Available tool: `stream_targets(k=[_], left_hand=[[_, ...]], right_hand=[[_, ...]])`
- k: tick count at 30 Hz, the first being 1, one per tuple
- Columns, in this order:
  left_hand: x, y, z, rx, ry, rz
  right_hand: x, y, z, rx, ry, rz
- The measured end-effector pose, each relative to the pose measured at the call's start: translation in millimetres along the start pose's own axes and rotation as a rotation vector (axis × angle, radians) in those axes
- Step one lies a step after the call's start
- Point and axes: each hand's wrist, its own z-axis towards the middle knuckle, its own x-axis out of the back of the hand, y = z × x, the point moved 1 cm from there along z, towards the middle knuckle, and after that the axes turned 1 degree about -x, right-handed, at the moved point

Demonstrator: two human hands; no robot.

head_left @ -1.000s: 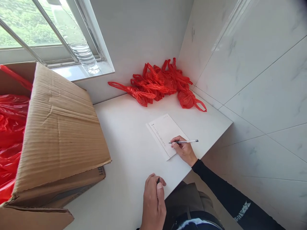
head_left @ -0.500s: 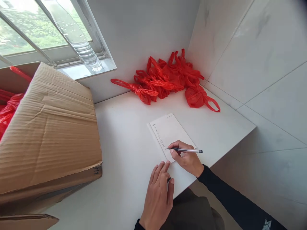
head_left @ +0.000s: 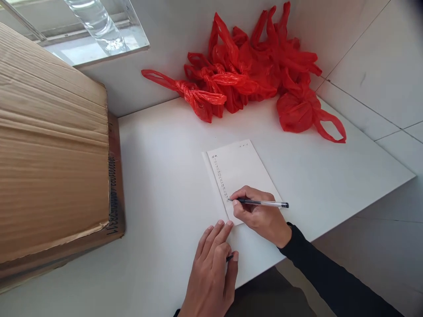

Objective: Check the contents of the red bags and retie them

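Note:
A small white notebook [head_left: 246, 169] lies on the white table, a column of handwritten numbers down its left side. My right hand [head_left: 262, 220] grips a black-capped-end pen with a clear barrel [head_left: 264, 203], its tip at the bottom of that column. Beside the notebook's lower left corner rests my left hand [head_left: 209, 270], with its longer fingertips on the table and near the page edge. Between its thumb and index finger is a small black pen cap [head_left: 229, 257], mostly hidden by the fingers.
Several knotted red plastic bags [head_left: 234, 75] are heaped against the wall at the back. A large cardboard box [head_left: 56, 145] stands on the left of the white table [head_left: 158, 176]. A clear water bottle [head_left: 99, 22] is on the window sill.
The view has moved closer and tilted down, so the notebook and bags look larger. My right hand stays at the foot of the number column; my left still pinches the cap.

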Motion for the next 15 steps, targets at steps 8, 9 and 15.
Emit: stream_targets(k=[8,9,15], left_hand=[[-2.7,-1.5,1.1,-0.008,0.02,-0.034],[-2.5,-1.2,0.9,-0.009,0.02,-0.037],[-2.0,-0.2,0.6,-0.001,0.017,-0.043]], right_hand=[[-0.3,-1.1,1.3,0.022,0.005,-0.039],[-0.3,-1.0,1.1,0.024,0.006,-0.045],[-1.0,-2.3,1.5,0.044,0.01,-0.073]])
